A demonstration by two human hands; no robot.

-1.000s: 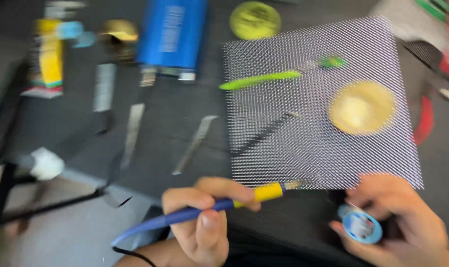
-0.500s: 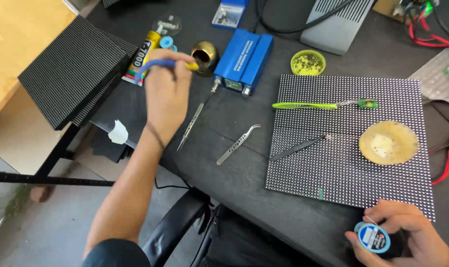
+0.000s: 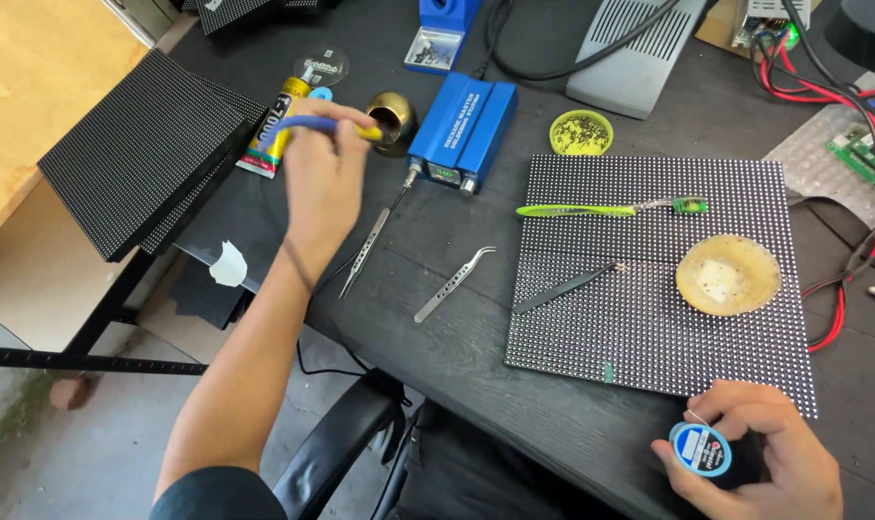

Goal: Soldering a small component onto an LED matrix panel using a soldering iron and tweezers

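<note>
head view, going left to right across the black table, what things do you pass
Stack of black dotted panels → yellow glue tube → left hand holding the blue-handled soldering iron → brass tip-cleaner pot → blue soldering station box → round green tin → round golden dish.

A dark, wood-grained table (image 3: pixel 514 385) fills most of the frame, lit by even daylight. At the left edge lies a grey concrete floor (image 3: pixel 33 453) — and in the upper left, a pale wooden board (image 3: pixel 33 87). A black chair armrest (image 3: pixel 336 443) sits at bottom centre.
</note>
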